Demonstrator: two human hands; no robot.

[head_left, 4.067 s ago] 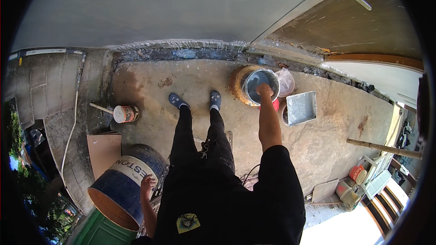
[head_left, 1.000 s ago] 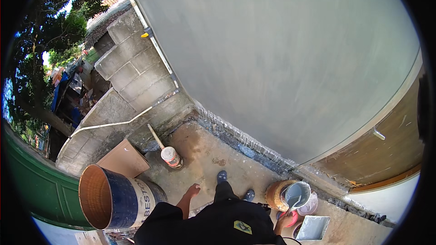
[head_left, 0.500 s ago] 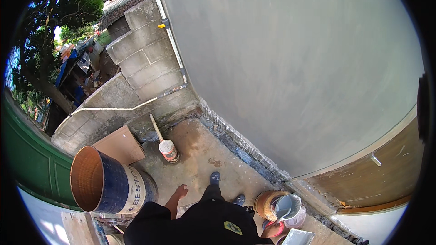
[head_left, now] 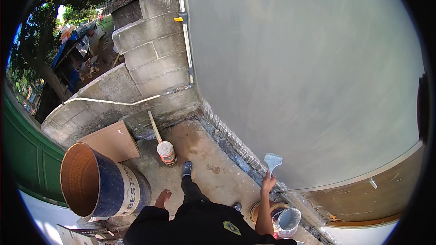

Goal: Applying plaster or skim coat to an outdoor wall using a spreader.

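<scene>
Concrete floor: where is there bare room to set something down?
Bare floor lies between the small can and the wall base. It is crowded around the blue drum and the bucket below the right hand.

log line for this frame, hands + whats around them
right hand: holds grey-coated scraper raised by grey wall | left hand: empty, near blue drum | pail by feet

One drum, two pails (one small).
</scene>
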